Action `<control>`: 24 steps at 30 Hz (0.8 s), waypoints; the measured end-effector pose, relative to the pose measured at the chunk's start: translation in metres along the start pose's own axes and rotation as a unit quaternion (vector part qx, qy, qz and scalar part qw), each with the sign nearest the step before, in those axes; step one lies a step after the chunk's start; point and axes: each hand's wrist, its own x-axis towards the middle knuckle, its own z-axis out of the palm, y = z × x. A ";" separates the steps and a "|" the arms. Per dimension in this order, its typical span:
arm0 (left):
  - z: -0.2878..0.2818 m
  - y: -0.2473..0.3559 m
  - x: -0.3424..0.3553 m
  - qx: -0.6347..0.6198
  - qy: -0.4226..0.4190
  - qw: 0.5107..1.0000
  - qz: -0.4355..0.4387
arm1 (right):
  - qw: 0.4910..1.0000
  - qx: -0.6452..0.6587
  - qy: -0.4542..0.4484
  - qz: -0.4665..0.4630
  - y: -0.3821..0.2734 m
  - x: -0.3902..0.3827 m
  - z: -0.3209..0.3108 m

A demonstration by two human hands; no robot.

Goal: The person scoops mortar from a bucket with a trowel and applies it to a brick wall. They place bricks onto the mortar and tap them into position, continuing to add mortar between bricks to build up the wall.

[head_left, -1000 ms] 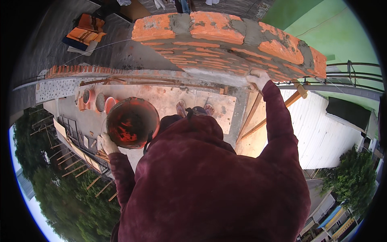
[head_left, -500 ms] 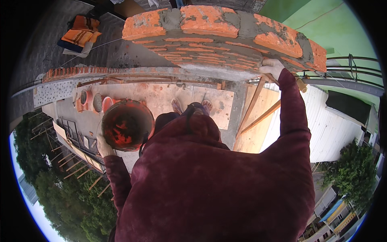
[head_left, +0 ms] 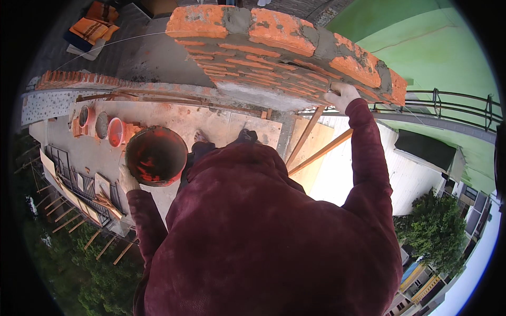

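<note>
My left hand [head_left: 128, 179] grips the rim of a round bucket [head_left: 156, 156], dark inside with red-orange patches, held at my left side. Its mouth faces up and its fingers are partly hidden by the rim. My right hand [head_left: 344, 97] is closed at the side face of a brick wall [head_left: 290, 32]. From it a thin grey trowel blade [head_left: 312, 70] seems to lie flat along the mortar joints; the handle is hidden in my fingers. The wall's orange bricks have grey mortar between them and smeared over their faces.
Three mortar buckets [head_left: 115, 131] stand on the left of the plywood platform [head_left: 216, 122] under my feet. Wooden braces [head_left: 321, 152] slope at the right. A string line [head_left: 113, 42] runs to the wall. Metal rails [head_left: 448, 105] stand beyond it; trees [head_left: 435, 226] lie far below.
My view has turned and shifted, so the surroundings sit further left. My right hand stays at the wall's side face, and the left still holds the bucket.
</note>
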 end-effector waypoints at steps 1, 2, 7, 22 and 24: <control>0.002 -0.002 -0.002 0.007 0.003 1.000 0.005 | 0.996 0.067 -0.030 0.053 -0.012 0.001 -0.015; 0.001 -0.009 -0.001 0.003 0.019 1.000 -0.010 | 0.983 0.133 -0.063 0.108 -0.029 -0.003 -0.036; -0.003 -0.032 -0.002 -0.042 0.024 0.998 -0.046 | 0.963 0.215 -0.061 0.152 -0.052 -0.030 -0.069; -0.009 -0.134 -0.015 -0.100 0.044 0.989 -0.095 | 0.995 -0.028 -0.066 0.075 -0.158 0.038 -0.039; -0.008 -0.146 -0.017 -0.077 0.061 0.990 -0.103 | 0.997 -0.038 -0.055 0.045 -0.177 0.037 -0.046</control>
